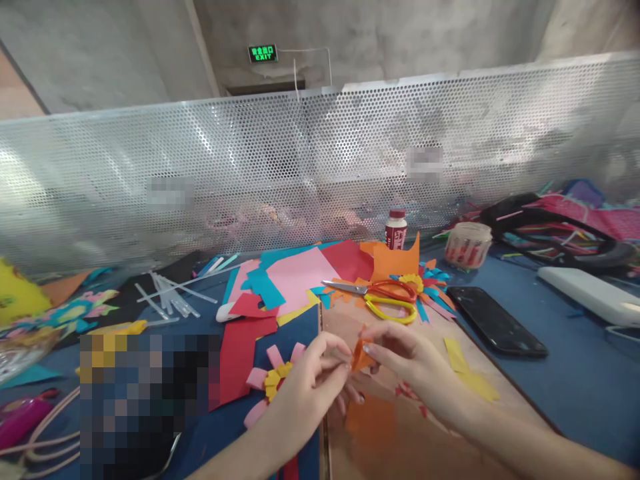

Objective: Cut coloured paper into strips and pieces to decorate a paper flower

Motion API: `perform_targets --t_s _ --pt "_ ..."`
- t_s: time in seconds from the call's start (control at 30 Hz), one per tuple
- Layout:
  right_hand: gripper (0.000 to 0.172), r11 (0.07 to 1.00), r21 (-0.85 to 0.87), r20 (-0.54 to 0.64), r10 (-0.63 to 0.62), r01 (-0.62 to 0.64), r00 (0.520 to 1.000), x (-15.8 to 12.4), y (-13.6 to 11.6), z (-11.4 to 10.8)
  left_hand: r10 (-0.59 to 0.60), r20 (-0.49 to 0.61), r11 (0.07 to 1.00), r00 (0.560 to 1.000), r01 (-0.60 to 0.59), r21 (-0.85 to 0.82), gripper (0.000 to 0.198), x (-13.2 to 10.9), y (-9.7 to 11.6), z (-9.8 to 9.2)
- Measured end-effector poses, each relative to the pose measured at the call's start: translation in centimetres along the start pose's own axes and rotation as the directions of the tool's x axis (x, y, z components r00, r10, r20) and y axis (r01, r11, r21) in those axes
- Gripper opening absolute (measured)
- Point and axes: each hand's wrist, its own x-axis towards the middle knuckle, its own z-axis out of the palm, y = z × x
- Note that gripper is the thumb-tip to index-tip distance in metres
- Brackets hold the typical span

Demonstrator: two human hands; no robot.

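Between my two hands is a small folded piece of orange paper. My right hand pinches it between thumb and fingers. My left hand meets it from the other side, fingertips pressed together at the paper's edge. A pink and yellow paper flower lies beside my left wrist, partly covered by it. Beyond my hands rest scissors with red and yellow handles, their blades pointing left. A larger orange sheet and a blue, pink and orange paper flower lie just past them.
Coloured paper sheets spread over the table's back. Clear glue sticks lie at left, near a pixelated dark device. At right are a black phone, a white power bank, a jar and a bottle.
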Motion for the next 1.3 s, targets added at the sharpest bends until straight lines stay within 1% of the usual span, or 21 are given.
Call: perform_targets --t_s 0.07,0.27,0.43,0.6,0.7,0.8,0.87,0.97,1.2,1.3 --pt "0.019 0.999 -0.048 0.018 0.008 -0.007 1.0 -0.06 0.0 -0.12 0.012 0.011 1.0 1.0 -0.012 0.013 0.006 -0.07 0.21 -0.02" --pt "0.022 0.998 -0.057 0.033 0.017 -0.015 0.999 -0.04 0.17 -0.23 0.02 0.023 0.998 1.0 -0.022 0.061 0.006 -0.13 0.41 -0.04" --pt "0.024 0.995 -0.096 -0.007 0.007 -0.007 1.0 0.06 0.5 -0.2 0.007 0.029 0.997 1.0 -0.009 0.083 0.008 -0.15 0.24 -0.05" --pt "0.022 0.998 -0.063 -0.036 -0.003 0.001 0.999 0.02 0.43 0.14 -0.011 0.025 0.99 1.0 0.008 0.14 0.006 -0.36 0.64 -0.07" --pt "0.022 0.993 -0.119 -0.095 -0.015 0.004 0.995 -0.02 0.22 0.39 -0.002 0.01 0.979 1.0 -0.001 0.206 0.007 -0.54 0.78 -0.11" --pt "0.023 0.986 -0.167 -0.129 -0.017 -0.005 0.992 -0.05 0.08 0.54 0.02 0.006 0.971 1.0 -0.021 0.238 0.006 -0.66 0.7 -0.1" --pt "0.023 0.987 -0.157 -0.135 -0.003 -0.018 0.991 -0.09 0.05 0.57 0.046 0.008 0.967 0.999 -0.046 0.251 0.004 -0.66 0.65 -0.04" --pt "0.022 0.99 -0.138 -0.134 0.004 -0.022 0.991 -0.19 0.07 0.57 0.07 -0.015 0.955 0.997 -0.062 0.292 0.006 -0.54 0.56 0.09" --pt "0.021 0.994 -0.109 -0.129 -0.007 -0.008 0.992 -0.57 -0.3 0.68 0.083 -0.045 0.949 0.996 -0.065 0.308 0.005 -0.14 -0.15 0.04" --pt "0.021 0.993 -0.121 -0.114 -0.016 0.002 0.993 -0.69 -0.43 0.65 0.076 -0.042 0.958 0.996 -0.061 0.28 0.006 -0.17 -0.12 0.04"
